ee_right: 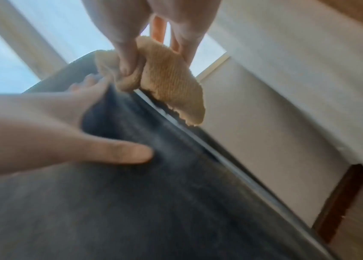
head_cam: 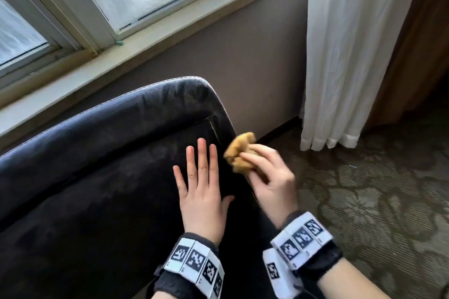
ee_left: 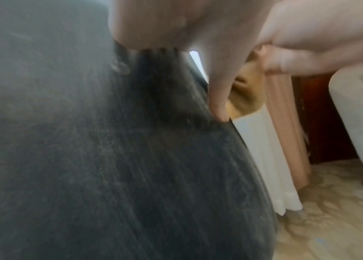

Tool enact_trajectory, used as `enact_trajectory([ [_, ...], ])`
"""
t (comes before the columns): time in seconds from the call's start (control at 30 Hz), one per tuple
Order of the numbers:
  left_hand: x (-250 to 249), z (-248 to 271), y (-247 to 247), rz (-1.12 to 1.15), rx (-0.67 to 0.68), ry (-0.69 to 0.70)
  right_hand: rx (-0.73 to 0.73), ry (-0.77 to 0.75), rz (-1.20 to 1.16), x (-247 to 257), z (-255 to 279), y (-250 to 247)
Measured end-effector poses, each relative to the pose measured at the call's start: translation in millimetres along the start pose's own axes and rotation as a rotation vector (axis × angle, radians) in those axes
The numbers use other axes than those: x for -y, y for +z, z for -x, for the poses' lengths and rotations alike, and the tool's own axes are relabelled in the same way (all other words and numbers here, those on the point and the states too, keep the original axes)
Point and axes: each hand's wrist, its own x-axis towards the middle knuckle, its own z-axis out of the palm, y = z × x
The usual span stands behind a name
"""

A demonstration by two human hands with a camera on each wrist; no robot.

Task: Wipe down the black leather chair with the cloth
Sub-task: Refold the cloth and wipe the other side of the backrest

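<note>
The right hand [head_cam: 269,175] has thumb and fingers curled round a bunched tan cloth [head_cam: 239,150], holding it at the chair's right edge. In the right wrist view, part of the cloth hangs loose below the grip, beside the pale piping; whether it touches the leather can't be told (blur). The left hand [head_cam: 201,189] lies flat with fingers straight and spread, holding nothing, palm down on the black leather chair [head_cam: 97,165] just left of the cloth.

The chair surface shows grey, dusty streaks across the panel and toward the rounded top corner. The chair stands under a window sill [head_cam: 155,41], with a white curtain [head_cam: 345,56] to the right and patterned carpet [head_cam: 376,201] below.

Step in hand (judged): wipe the right edge and adjacent panel.
- Keep the left hand as a brace so the chair doesn't shift.
- Flatten the cloth against the leather; a tight wad gives a small contact area and is likely to leave streaks.
- Work in overlapping strokes, edge to centre, then the top corner.
- Run a fold along the seam and piping, where dust prob. collects.
- Move the brace hand before wiping under it.

Most of the surface looks undone, approx. early stage.
</note>
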Motion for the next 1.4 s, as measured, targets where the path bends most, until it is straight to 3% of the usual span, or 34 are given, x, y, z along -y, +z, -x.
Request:
enact_trajectory([
  [0.1, 3.1, -4.3, 10.9, -0.012, -0.054, -0.022, 0.055, -0.045, -0.048, -0.2, 4.0, 27.3],
  [0.17, 3.4, -7.6, 14.2, -0.022, -0.012, -0.05, 0.063, -0.028, -0.037, -14.1, 15.8, 29.2],
  [0.33, 2.5, -9.7, 16.8, -0.014, 0.053, -0.082, 0.281, 0.189, 0.023, -55.0, 58.8, -3.8],
  [0.47, 1.5, -6.3, 20.9, -0.015, 0.046, -0.098, 0.118, 0.376, 0.013, -57.5, 53.5, -24.3],
  [0.6, 1.1, -4.9, 20.6, -0.049, 0.025, -0.094, 0.162, 0.265, -0.179, -23.4, 10.4, 10.2],
  [0.7, 3.2, -5.9, 21.7, -0.045, 0.02, -0.109, 0.183, 0.299, -0.146, -35.9, 16.4, 29.5],
  [0.77, 3.4, -5.4, 22.4, -0.038, 0.029, -0.121, 0.268, 0.421, -0.016, -65.6, 39.5, 23.6],
  [0.87, 4.4, -5.0, 25.2, -0.037, 0.023, -0.119, 0.522, 0.629, 0.127, -94.7, 58.6, 0.6],
  [0.9, 4.2, -5.4, 25.8, -0.039, 0.028, -0.118, 0.535, 0.662, 0.128, -95.4, 56.1, -5.7],
  [0.97, 3.1, -5.8, 27.2, -0.042, 0.025, -0.122, 0.385, 0.655, 0.002, -81.9, 39.8, -11.3],
  [1.03, 2.2, -5.6, 27.4, -0.041, 0.017, -0.132, 0.244, 0.507, -0.11, -52.7, 14.5, -5.3],
  [1.1, 3.0, -4.2, 27.9, -0.055, 0.008, -0.127, 0.274, 0.355, -0.146, -30.8, 0.6, 11.4],
  [1.2, 5.5, -2.4, 30.0, -0.05, -0.013, -0.12, 0.273, 0.433, -0.228, -36.9, 6.7, 27.2],
  [1.3, 4.5, 0.0, 34.2, -0.051, -0.027, -0.117, 0.329, 0.554, -0.007, -79.5, 37.8, 29.0],
  [1.4, 4.8, 6.8, 40.7, -0.061, -0.051, -0.113, 0.591, 0.717, 0.201, -116.5, 62.5, 25.9],
])
